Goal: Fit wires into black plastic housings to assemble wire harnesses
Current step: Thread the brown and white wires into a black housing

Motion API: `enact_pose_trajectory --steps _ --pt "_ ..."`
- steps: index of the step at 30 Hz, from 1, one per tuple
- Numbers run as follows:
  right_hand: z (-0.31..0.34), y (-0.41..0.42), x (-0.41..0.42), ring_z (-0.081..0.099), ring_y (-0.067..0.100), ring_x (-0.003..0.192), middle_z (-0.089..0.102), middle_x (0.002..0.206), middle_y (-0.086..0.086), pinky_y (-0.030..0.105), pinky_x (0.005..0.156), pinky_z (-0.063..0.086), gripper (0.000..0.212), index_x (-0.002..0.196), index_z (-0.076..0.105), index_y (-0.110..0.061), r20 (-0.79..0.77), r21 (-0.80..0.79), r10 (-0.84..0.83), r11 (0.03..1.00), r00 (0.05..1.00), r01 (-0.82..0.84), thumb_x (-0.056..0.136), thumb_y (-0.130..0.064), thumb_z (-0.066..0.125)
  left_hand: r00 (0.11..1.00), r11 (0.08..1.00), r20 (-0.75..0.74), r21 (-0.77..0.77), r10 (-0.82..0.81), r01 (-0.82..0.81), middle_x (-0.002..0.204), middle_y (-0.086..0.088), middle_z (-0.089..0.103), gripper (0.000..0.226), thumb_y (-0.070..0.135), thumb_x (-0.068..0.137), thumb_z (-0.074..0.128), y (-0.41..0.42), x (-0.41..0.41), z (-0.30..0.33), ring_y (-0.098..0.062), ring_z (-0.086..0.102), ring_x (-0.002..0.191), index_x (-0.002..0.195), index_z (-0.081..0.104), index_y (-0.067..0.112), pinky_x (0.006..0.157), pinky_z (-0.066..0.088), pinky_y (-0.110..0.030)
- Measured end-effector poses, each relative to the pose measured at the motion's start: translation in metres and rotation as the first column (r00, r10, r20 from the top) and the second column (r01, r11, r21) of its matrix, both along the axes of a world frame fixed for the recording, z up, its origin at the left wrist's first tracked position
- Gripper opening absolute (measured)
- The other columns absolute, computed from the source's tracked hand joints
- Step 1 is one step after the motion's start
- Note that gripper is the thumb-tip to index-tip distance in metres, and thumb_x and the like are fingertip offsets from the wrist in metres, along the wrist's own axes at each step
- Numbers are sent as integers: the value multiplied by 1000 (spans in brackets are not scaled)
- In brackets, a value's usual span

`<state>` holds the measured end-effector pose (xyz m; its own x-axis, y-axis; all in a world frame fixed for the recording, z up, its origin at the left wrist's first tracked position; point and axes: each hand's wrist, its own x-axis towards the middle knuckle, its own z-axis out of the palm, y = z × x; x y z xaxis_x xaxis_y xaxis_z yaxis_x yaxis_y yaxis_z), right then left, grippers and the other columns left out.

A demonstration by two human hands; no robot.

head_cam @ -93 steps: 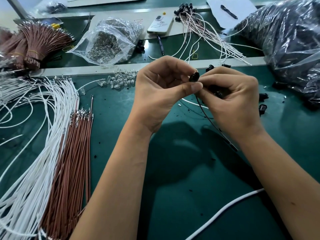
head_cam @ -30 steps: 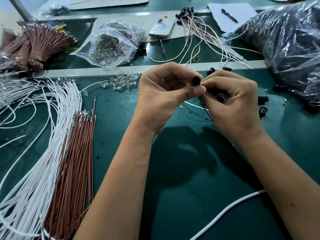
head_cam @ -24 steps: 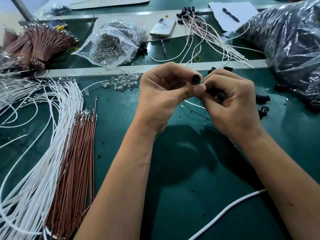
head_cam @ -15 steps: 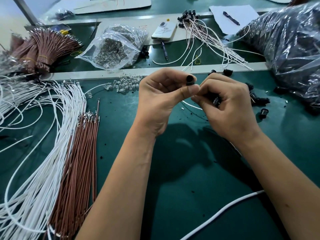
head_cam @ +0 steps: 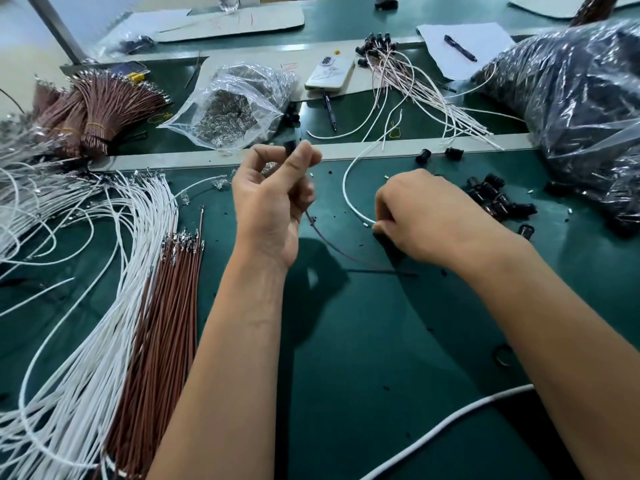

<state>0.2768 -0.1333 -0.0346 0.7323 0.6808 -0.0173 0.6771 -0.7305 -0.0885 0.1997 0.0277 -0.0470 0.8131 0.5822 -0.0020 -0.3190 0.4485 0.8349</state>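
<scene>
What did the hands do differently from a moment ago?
The hands came apart. The left hand stayed raised, pinching the black housing with its brown wire hanging. The right hand dropped to the mat and pinched a white wire. The wire piles stayed put.

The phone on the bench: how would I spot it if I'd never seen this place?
Start at the big dark plastic bag at the far right and look left, past the white paper and the fan of finished wires. The phone lies flat on a pale board, beside a clear bag. It is the only smooth white slab there.
</scene>
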Motion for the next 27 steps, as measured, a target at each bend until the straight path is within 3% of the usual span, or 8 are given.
enact_pose_trajectory --steps 2,5,7,9,11,13,19,27 --pt "0 1 4 67 35 90 71 94 12 39 79 56 20 88 68 -12 -19 12 0 1000 1000 1 97 -29 67 1000 1000 -24 -15 -15 15 73 -8 68 24 1 91 66 -1 2 -1 -10 38 49 79 49 14 49 29 -20" --pt "3 -7 16 68 13 65 75 72 1 28 64 54 20 84 62 -16 -240 357 -67 921 969 152 102 -25 63 997 997 -48 -46 -63 61 74 -8 67 15 5 90 66 0 4 0 -9 39 53 84 54 11 55 29 -20" --pt "6 -15 16 54 9 45 73 64 2 23 47 43 19 87 58 -18 -459 649 15 689 888 323 106 -19 57 993 990 -21 -86 -113 111 76 -9 69 13 13 88 66 1 4 0 -10 45 56 85 54 11 58 35 -20" --pt "8 -23 11 50 11 47 72 67 5 22 43 38 17 91 57 -15 -598 789 277 372 752 490 106 -11 55 988 984 25 -85 -153 155 79 -10 71 8 10 87 64 -1 4 -2 -13 51 62 84 57 11 62 43 -20" --pt "8 -29 4 56 13 58 72 77 9 20 50 44 12 95 60 -11 -570 798 516 159 639 582 102 -2 56 977 979 75 -24 -202 204 85 -10 73 11 3 81 68 -3 3 -6 -15 59 69 82 62 12 70 49 -22" --pt "4 -32 -2 64 14 66 76 86 10 19 58 51 11 98 63 -8 -501 800 609 56 614 597 99 1 57 962 966 97 58 -256 252 88 -7 74 23 -5 76 73 -6 3 -9 -16 65 79 89 67 12 78 53 -23" --pt "-2 -30 -12 73 21 73 79 94 10 25 63 56 3 102 64 -8 -374 894 481 -38 792 446 99 -7 63 948 930 82 238 -307 281 86 -3 76 33 -15 70 69 -14 4 -13 -14 69 85 77 78 16 84 53 -23" --pt "1 -27 -24 71 27 63 78 88 11 30 58 57 3 101 61 -6 -199 971 391 -41 899 234 104 -7 61 923 920 124 201 -364 336 96 -11 76 28 -16 75 67 -14 6 -17 -21 72 94 80 68 12 97 53 -33"
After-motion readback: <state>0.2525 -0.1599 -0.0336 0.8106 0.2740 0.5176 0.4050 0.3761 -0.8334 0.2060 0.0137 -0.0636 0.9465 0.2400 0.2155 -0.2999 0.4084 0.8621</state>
